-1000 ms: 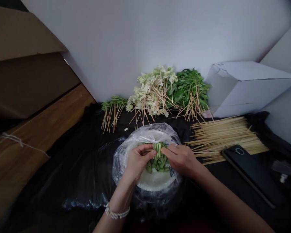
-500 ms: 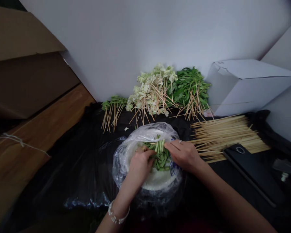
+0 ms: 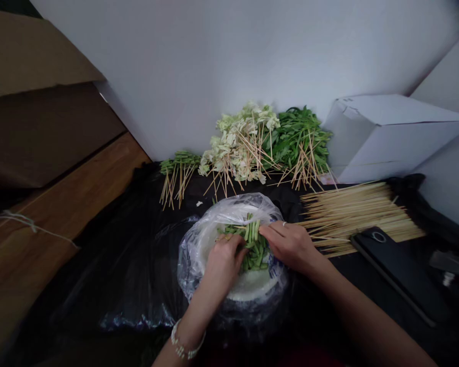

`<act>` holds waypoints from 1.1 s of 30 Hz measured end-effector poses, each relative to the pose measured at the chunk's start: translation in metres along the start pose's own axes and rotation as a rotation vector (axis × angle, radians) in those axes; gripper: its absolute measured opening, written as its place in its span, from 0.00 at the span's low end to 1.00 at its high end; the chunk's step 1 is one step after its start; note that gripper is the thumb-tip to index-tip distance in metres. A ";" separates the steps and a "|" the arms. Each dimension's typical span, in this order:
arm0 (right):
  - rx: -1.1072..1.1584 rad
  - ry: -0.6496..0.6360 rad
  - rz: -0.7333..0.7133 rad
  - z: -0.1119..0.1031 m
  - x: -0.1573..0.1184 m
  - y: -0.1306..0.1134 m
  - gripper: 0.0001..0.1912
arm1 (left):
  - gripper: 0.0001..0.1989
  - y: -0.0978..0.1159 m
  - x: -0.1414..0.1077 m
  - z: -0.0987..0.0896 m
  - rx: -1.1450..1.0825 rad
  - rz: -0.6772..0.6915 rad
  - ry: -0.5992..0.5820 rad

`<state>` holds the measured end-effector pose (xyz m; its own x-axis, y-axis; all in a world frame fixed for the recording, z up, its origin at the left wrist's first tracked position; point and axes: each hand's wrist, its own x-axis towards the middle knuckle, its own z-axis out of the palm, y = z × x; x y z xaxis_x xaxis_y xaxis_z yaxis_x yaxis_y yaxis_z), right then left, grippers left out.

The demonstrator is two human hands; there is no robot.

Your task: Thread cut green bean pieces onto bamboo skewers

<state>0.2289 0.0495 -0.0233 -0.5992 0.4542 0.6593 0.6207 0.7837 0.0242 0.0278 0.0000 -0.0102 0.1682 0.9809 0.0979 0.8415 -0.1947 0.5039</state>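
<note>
Right hand (image 3: 294, 245): fingertips pinching the skewered green bean row (image 3: 254, 230) over the plastic-lined bowl (image 3: 252, 286). Left hand (image 3: 222, 257): gone from that row since a second ago, lowered among loose bean pieces (image 3: 257, 256), grip hidden; threading apparently paused, row supported right-handed.

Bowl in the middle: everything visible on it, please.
The bowl is round, pale inside, looks upright, and is wrapped in clear, crinkled plastic that bunches over the far side. Blue marking shows at right. It sits on black sheeting, holding cut green pieces. The left hand reaches in; the right hand is over the right side. Base hidden; its material is unclear.
</note>
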 end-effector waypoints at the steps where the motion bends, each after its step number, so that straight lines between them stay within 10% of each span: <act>1: 0.010 0.003 0.001 0.000 0.000 0.000 0.12 | 0.10 -0.002 -0.001 -0.001 -0.076 -0.024 0.013; 18: 0.096 0.030 0.030 -0.001 0.000 -0.001 0.11 | 0.15 -0.015 0.001 -0.010 -1.173 -0.416 0.092; 33: 0.066 -0.017 0.006 -0.002 0.002 -0.004 0.12 | 0.13 -0.016 0.002 -0.009 -1.169 -0.390 0.071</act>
<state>0.2266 0.0464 -0.0205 -0.6040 0.4660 0.6465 0.5901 0.8068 -0.0302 0.0105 0.0049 -0.0102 -0.0504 0.9779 -0.2031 -0.1411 0.1944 0.9707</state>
